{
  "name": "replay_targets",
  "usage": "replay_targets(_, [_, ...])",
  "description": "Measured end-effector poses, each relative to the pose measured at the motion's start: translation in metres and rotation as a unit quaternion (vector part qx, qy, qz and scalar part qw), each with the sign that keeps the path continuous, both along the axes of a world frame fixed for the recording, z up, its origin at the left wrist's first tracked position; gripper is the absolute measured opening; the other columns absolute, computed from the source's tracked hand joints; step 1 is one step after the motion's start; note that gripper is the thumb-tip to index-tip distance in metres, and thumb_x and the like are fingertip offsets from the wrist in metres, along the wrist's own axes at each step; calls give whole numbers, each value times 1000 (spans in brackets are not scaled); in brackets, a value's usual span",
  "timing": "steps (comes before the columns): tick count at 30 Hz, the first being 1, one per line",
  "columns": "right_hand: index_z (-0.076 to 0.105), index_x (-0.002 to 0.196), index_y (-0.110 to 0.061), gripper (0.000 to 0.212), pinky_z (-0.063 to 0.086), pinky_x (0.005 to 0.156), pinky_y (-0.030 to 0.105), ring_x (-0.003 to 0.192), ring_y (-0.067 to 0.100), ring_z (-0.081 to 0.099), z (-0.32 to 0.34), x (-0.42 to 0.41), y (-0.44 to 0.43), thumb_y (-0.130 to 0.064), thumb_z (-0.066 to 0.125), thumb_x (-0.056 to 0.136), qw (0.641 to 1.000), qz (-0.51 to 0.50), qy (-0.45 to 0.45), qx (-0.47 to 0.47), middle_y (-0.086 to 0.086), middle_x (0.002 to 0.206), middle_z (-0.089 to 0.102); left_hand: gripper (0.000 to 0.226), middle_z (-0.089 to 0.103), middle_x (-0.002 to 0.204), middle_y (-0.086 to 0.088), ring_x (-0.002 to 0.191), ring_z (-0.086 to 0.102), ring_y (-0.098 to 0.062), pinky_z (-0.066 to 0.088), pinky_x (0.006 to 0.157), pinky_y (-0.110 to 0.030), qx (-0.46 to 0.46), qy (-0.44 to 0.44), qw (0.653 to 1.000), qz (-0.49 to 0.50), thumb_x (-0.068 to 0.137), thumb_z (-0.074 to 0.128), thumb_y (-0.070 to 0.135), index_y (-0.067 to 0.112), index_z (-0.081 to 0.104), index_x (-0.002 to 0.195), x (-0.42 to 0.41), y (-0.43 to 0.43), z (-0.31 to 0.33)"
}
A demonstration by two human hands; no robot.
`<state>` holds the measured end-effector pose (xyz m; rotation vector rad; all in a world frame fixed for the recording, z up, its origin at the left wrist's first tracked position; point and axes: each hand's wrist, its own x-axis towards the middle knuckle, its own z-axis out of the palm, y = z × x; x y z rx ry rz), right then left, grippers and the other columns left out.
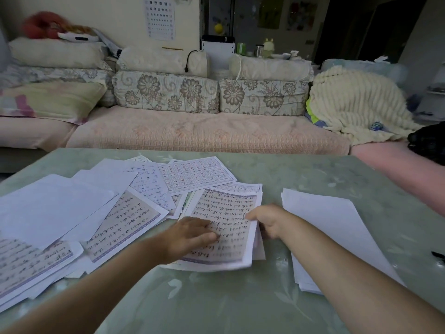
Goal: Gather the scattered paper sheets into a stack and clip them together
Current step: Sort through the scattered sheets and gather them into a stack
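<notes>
Both of my hands sit on the handwritten sheet (226, 227) near the middle of the table (240, 309). My left hand (192, 233) lies flat and spread on the sheet's near left part, fingers pressing the paper down. My right hand (267, 219) is curled at the sheet's right edge, thumb on top and fingers tucked under, pinching that edge. The sheet is thin white paper with a bordered panel of dark script, lying over other sheets. Left of it spreads a loose overlapping scatter of papers (72, 213), some blank, some written, one printed with a grid. Right of it lies a neater pile of blank sheets (332, 232). The table is smooth, glossy pale green with a leaf pattern. Beyond it stands a sofa (199, 133) with floral cushions and a ribbed cream blanket (356, 102).
</notes>
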<state>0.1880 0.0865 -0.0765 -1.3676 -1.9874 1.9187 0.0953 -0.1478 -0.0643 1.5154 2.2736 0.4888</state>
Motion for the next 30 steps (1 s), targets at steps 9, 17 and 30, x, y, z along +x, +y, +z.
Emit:
replay_targets(9, [62, 115, -8, 46, 54, 95, 43, 103, 29, 65, 4, 2, 2, -1, 79, 73, 990, 10, -4, 139, 10, 112, 69, 60, 43, 147, 5, 134, 41, -20, 36, 111, -41, 129, -9, 967, 220, 88, 69, 35, 31, 43, 142, -33, 12, -12])
replay_targets(17, [65, 109, -10, 34, 54, 96, 50, 100, 29, 69, 19, 41, 14, 4, 72, 79, 994, 44, 41, 93, 9, 106, 74, 83, 51, 140, -9, 110, 61, -25, 50, 92, -38, 189, -301, 854, 380, 83, 76, 35, 15, 30, 150, -35, 26, -5])
replay_targets(30, [66, 107, -22, 30, 57, 79, 29, 92, 11, 71, 61, 80, 8, -2, 69, 85, 941, -5, 228, 250, -6, 101, 74, 23, 76, 97, -3, 91, 74, -23, 58, 84, -47, 396, -411, 777, 267, 85, 74, 18, 16, 68, 107, 13, 56, 50])
